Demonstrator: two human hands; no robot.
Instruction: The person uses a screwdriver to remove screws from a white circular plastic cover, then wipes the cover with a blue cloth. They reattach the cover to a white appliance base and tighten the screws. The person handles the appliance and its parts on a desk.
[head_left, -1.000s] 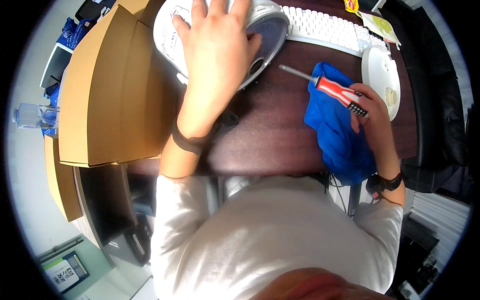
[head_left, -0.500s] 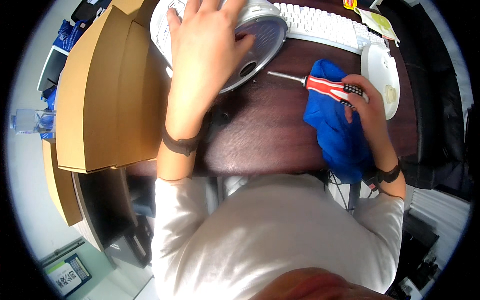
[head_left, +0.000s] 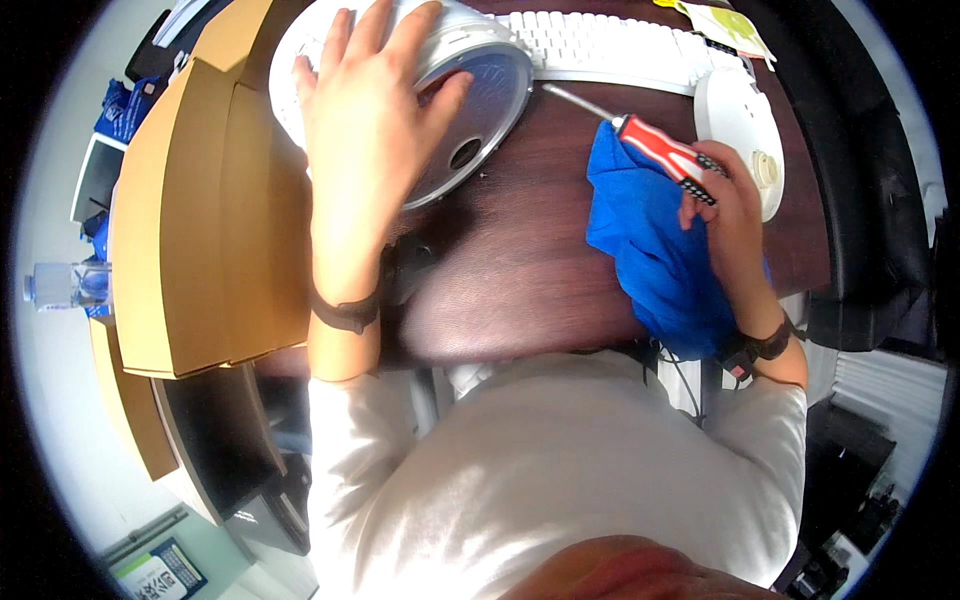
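A white rounded appliance housing (head_left: 292,88) stands at the far left of the table. Its metallic, dark-toned disc (head_left: 492,112) with a round hole is turned toward me. My left hand (head_left: 368,130) lies on the housing with its fingers spread, the thumb reaching over the disc's edge. On the right, my right hand (head_left: 733,195) is closed around the handle of a red, white and black screwdriver (head_left: 652,147). The shaft points up and left, its tip apart from the disc. Below the screwdriver a crumpled blue cloth (head_left: 655,255) lies partly under that hand.
A white keyboard (head_left: 610,50) runs along the back. A white oval cover (head_left: 735,115) with a cream knob lies beside my right hand. Large cardboard boxes (head_left: 205,220) border the left side, with a clear bottle (head_left: 70,285) beyond. A black chair (head_left: 865,230) stands at the right.
The screwdriver has swung so its tip points higher and closer to the disc's edge. My left hand stays on the housing. The whole scene has shifted slightly left in view.
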